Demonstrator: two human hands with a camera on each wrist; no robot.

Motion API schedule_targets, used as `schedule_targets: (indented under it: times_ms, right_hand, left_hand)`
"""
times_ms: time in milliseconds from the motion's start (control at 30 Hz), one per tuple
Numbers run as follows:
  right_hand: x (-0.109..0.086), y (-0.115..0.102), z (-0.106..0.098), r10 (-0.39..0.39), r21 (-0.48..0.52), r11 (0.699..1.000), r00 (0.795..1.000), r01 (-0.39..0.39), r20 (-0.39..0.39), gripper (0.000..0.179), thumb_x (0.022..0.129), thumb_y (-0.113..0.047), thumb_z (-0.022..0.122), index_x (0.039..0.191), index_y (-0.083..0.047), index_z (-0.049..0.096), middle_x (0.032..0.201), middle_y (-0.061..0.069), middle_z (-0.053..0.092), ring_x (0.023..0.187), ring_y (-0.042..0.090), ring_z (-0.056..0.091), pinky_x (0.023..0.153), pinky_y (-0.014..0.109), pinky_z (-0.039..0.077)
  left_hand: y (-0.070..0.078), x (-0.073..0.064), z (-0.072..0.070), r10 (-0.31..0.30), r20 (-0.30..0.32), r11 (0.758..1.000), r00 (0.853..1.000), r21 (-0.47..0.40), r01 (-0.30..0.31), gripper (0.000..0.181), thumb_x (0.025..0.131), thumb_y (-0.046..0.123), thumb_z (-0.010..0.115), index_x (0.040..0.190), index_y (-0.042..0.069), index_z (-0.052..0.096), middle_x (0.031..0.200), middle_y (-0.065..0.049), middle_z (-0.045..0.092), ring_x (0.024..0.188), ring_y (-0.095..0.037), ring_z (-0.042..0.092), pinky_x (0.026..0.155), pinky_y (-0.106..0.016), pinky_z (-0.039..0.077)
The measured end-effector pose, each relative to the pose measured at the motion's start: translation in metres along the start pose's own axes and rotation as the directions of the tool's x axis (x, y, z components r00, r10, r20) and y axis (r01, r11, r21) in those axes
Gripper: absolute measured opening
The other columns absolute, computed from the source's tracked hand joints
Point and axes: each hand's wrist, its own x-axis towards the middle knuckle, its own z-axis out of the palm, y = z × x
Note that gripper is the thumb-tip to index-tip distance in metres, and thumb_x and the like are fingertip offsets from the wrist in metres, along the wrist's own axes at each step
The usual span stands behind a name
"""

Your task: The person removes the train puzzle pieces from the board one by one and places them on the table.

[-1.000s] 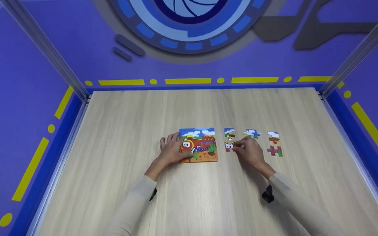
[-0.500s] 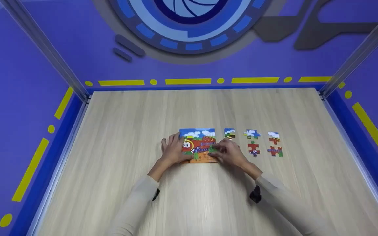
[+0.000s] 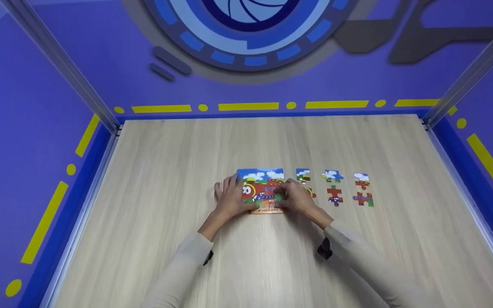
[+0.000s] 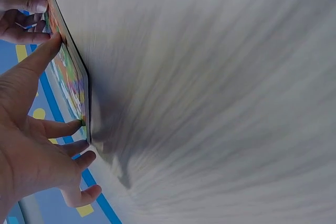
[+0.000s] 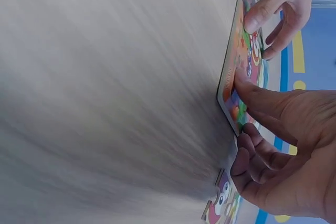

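Note:
A jigsaw puzzle board (image 3: 260,174) with a cartoon train picture lies mid-table. My left hand (image 3: 230,201) steadies its left side: in the left wrist view the thumb (image 4: 46,51) rests on the picture while the index fingertip touches the edge and the other fingers spread past it. At the lower right corner, my right hand (image 3: 297,197) pinches an orange puzzle piece (image 5: 229,81) between thumb and index finger. A dark gap shows beside this piece in the right wrist view. My right hand's other fingers bend beyond the board's edge.
Several loose puzzle pieces lie in two rows right of the board: a sky piece (image 3: 333,175), a cloud piece (image 3: 362,179), a red piece (image 3: 335,196) and a piece with eyes (image 5: 222,198) among them. Purple walls (image 3: 79,55) border the table (image 3: 165,162).
My right hand has let go of the eyed puzzle piece, moved left to the board and taken hold of its lower right piece. My left hand has stayed on the board.

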Motion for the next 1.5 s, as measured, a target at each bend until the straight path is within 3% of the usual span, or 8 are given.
schedule_targets:
  times_ms: [267,533,767,900,1000,1167,1367,1500]
  right_hand:
    - [0.003,-0.001,-0.006,0.042,-0.028,0.999,0.999,-0.041,0.023,0.035,0.084,-0.008,0.083,0.114,0.001,0.07,0.104,0.014,0.062,0.091,0.022,0.054,0.086,0.041,0.051]
    - [0.004,-0.003,-0.006,0.02,0.012,1.0,1.0,-0.02,0.009,0.033,0.08,-0.007,0.086,0.105,0.001,0.066,0.096,0.013,0.06,0.086,0.021,0.049,0.079,0.037,0.043]
    - [-0.002,-0.004,-0.002,0.017,0.034,0.999,1.0,-0.016,-0.02,0.042,0.084,-0.005,0.082,0.121,0.001,0.064,0.103,0.014,0.063,0.092,0.022,0.055,0.085,0.041,0.05]
    - [-0.006,-0.005,0.003,0.002,0.043,0.999,0.999,0.0,-0.053,0.052,0.085,-0.005,0.081,0.131,0.001,0.059,0.115,0.017,0.067,0.105,0.028,0.063,0.096,0.046,0.053]
    - [-0.009,-0.005,0.006,-0.016,0.074,0.997,0.997,0.022,-0.075,0.048,0.085,-0.004,0.081,0.127,-0.001,0.059,0.113,0.015,0.068,0.102,0.026,0.064,0.092,0.044,0.054]
    - [-0.012,-0.002,0.01,-0.031,0.122,0.992,0.994,0.043,-0.101,0.034,0.086,-0.004,0.08,0.114,-0.006,0.061,0.099,0.007,0.067,0.084,0.016,0.056,0.074,0.033,0.047]
    - [-0.018,0.004,0.016,-0.049,0.146,0.987,0.988,0.07,-0.143,0.036,0.088,-0.006,0.078,0.121,-0.006,0.065,0.106,0.007,0.07,0.086,0.015,0.059,0.075,0.03,0.05]
    - [-0.022,0.005,0.016,-0.086,0.156,0.981,0.981,0.114,-0.176,0.033,0.087,-0.004,0.079,0.117,-0.007,0.065,0.108,0.009,0.071,0.086,0.016,0.062,0.077,0.033,0.053]
  left_hand:
    - [0.002,0.003,0.001,0.001,-0.001,1.0,1.0,-0.001,-0.001,0.103,0.075,0.053,0.085,0.153,0.001,0.042,0.161,-0.019,0.034,0.147,-0.038,0.029,0.117,-0.068,0.013]
    - [0.006,0.005,-0.002,-0.017,0.004,1.0,1.0,0.023,0.017,0.101,0.074,0.053,0.086,0.151,0.001,0.045,0.161,-0.019,0.035,0.146,-0.038,0.03,0.116,-0.069,0.014]
    - [0.005,0.005,-0.002,-0.024,0.01,1.0,1.0,0.02,0.023,0.101,0.074,0.052,0.086,0.151,0.001,0.045,0.162,-0.019,0.034,0.147,-0.038,0.03,0.117,-0.068,0.014]
    - [0.002,0.004,-0.001,-0.023,0.011,1.0,1.0,0.005,0.023,0.101,0.075,0.051,0.087,0.153,0.002,0.043,0.163,-0.019,0.033,0.148,-0.038,0.029,0.117,-0.068,0.013]
    - [0.001,0.004,-0.001,-0.029,0.014,1.0,0.999,-0.001,0.029,0.102,0.075,0.05,0.086,0.154,0.003,0.042,0.164,-0.018,0.032,0.149,-0.038,0.028,0.118,-0.068,0.012]
    - [0.002,0.004,-0.001,-0.035,0.021,0.999,0.999,0.007,0.034,0.1,0.076,0.05,0.087,0.153,0.003,0.043,0.164,-0.018,0.032,0.149,-0.038,0.028,0.118,-0.068,0.012]
    - [0.003,0.003,-0.001,-0.039,0.027,0.999,0.999,0.007,0.039,0.099,0.076,0.048,0.087,0.153,0.003,0.043,0.163,-0.018,0.032,0.148,-0.038,0.029,0.118,-0.068,0.011]
    - [0.003,0.001,-0.001,-0.027,0.013,1.0,1.0,0.007,0.027,0.1,0.074,0.048,0.088,0.152,0.002,0.044,0.163,-0.019,0.033,0.147,-0.039,0.03,0.116,-0.069,0.013]
